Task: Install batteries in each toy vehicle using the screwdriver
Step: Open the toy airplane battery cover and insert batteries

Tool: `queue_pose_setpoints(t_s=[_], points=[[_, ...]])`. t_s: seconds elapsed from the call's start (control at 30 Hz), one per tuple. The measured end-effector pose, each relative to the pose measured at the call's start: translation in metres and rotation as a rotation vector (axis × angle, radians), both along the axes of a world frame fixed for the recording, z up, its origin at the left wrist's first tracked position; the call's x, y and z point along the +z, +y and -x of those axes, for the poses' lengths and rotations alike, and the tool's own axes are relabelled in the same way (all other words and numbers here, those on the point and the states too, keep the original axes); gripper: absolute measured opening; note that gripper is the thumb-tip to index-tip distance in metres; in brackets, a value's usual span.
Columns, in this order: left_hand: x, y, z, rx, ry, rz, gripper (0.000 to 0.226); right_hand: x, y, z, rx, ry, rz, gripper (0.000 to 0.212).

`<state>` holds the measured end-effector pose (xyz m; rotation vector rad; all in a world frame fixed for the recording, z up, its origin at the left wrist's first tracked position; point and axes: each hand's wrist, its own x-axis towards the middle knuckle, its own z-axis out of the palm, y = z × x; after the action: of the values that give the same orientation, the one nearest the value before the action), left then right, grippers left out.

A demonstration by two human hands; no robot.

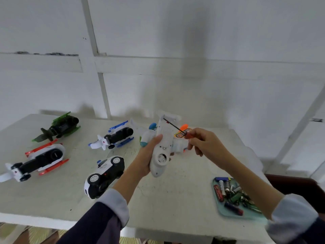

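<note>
Batteries (233, 193) lie heaped in a teal tray (228, 213) at the near right of the table (167, 199). Above mid-table, the left hand (146, 159) grips an upturned white toy airplane (162, 148); the right hand (202, 140) pinches a red-handled screwdriver (176, 128), tip at the plane's far end. A police car (103, 176) and three toy helicopters (113, 136) lie farther left.

A pale desk (158, 199) fills the middle; a white wall (193, 50) at 12 o'clock; a dark brown chair (295, 185) at 4 o'clock
</note>
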<state>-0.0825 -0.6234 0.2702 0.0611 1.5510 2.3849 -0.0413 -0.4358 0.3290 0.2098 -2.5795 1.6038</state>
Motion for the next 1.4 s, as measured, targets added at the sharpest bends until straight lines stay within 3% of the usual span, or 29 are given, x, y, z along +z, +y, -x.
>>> queue_pose_setpoints(t_s=[0.17,0.4,0.57,0.8,1.4], points=[[0.010,0.002,0.013,0.072,0.058,0.011,0.060,0.001,0.010,-0.010,0.034,0.141,-0.241,0.007],[0.017,0.005,0.023,0.109,0.133,-0.024,0.061,0.002,0.007,-0.010,0.000,0.167,-0.204,0.017],[0.017,0.005,0.024,0.143,0.156,0.001,0.061,-0.001,0.007,-0.009,-0.006,0.164,-0.195,0.009],[0.020,0.004,0.026,0.136,0.200,-0.016,0.021,-0.005,0.008,-0.008,-0.010,0.164,-0.138,0.008],[0.025,0.012,0.027,0.211,0.299,0.090,0.011,0.005,0.011,-0.006,0.003,0.139,-0.241,0.010]])
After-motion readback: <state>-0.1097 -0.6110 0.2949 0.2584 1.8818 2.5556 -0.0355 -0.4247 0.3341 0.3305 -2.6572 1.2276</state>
